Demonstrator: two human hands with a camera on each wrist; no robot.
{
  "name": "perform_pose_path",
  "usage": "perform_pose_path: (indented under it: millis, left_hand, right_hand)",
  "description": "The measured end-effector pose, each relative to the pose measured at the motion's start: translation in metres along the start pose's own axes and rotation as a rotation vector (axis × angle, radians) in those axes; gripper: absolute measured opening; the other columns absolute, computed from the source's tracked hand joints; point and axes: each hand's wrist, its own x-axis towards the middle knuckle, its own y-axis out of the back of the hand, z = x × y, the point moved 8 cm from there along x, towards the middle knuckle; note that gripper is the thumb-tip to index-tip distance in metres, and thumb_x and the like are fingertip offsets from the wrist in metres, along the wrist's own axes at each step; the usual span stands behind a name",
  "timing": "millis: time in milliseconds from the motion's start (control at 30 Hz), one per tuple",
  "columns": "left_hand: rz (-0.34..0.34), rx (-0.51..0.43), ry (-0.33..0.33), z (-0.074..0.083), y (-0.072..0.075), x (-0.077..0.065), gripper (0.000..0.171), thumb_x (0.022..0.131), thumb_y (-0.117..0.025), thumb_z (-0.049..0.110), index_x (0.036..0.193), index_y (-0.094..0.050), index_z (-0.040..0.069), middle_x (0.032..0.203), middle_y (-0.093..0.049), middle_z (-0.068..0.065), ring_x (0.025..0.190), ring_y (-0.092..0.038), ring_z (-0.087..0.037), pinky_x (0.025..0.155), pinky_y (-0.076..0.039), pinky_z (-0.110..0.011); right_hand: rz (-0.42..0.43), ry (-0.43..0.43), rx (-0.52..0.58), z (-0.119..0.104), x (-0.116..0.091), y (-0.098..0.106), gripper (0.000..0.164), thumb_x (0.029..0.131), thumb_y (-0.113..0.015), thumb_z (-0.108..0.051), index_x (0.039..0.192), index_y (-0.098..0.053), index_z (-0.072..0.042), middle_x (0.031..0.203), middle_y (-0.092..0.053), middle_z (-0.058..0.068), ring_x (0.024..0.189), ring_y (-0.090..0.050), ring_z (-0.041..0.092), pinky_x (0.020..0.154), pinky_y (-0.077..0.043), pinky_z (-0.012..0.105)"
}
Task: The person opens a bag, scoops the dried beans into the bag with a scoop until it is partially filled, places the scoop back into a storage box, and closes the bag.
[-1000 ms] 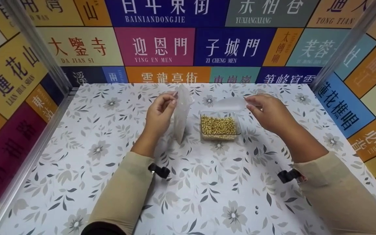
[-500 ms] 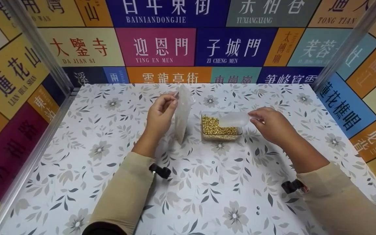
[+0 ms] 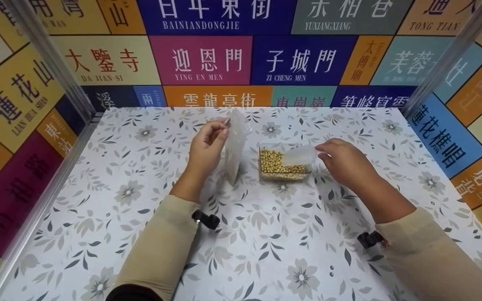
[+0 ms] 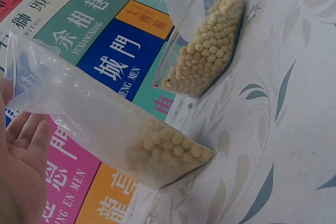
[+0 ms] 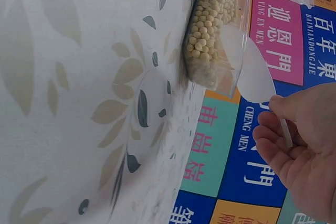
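My left hand (image 3: 205,146) pinches the top edge of a clear plastic zip bag (image 3: 234,148), which stands upright on the table. Soybeans (image 4: 170,148) fill the bag's bottom in the left wrist view. Just right of the bag sits a clear rectangular container (image 3: 287,176) of soybeans (image 3: 270,163). Between thumb and fingers my right hand (image 3: 346,164) grips the handle of a translucent white scoop (image 3: 298,155). The scoop's blade dips into the beans at the container's right side, its tip hidden among them.
A white tablecloth (image 3: 241,251) with grey leaves and flowers covers the table. Coloured panels (image 3: 201,58) with lettering stand upright behind it and along both sides. Metal corner posts (image 3: 67,83) rise at the back corners.
My right hand has moved toward me and down, bringing the scoop from behind the container into the soybeans. The left hand and bag have stayed in place.
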Motion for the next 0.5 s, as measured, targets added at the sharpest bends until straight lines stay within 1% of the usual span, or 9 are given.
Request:
perform_pose_path:
  millis: [100,300,500]
  left_hand:
    - [0.001,0.010,0.007,-0.001,0.000,0.000,0.013,0.107,-0.063,0.014,0.115,-0.066,0.004,0.143,-0.066,-0.010,0.131,-0.066,-0.019,0.108,-0.056,-0.024]
    - [0.004,0.008,0.015,-0.003,0.000,0.000,0.013,0.108,-0.063,0.014,0.115,-0.067,0.004,0.142,-0.067,-0.010,0.129,-0.067,-0.019,0.106,-0.056,-0.023]
    - [0.002,0.010,0.022,-0.003,0.000,0.000,0.013,0.107,-0.064,0.014,0.116,-0.066,0.005,0.142,-0.067,-0.010,0.128,-0.067,-0.018,0.105,-0.056,-0.024]
  right_hand:
    - [-0.011,0.034,-0.027,-0.005,0.001,-0.001,0.032,0.107,-0.063,-0.010,0.137,-0.070,-0.003,0.128,-0.070,0.020,0.122,-0.067,0.041,0.107,-0.055,0.058]
    - [-0.069,0.091,-0.069,-0.015,0.002,-0.008,0.030,0.106,-0.063,-0.009,0.134,-0.072,-0.002,0.123,-0.073,0.020,0.117,-0.069,0.041,0.104,-0.057,0.057]
    - [-0.098,0.092,-0.065,-0.015,0.004,-0.013,0.031,0.106,-0.063,-0.010,0.134,-0.072,-0.001,0.126,-0.074,0.022,0.121,-0.068,0.043,0.107,-0.055,0.058]
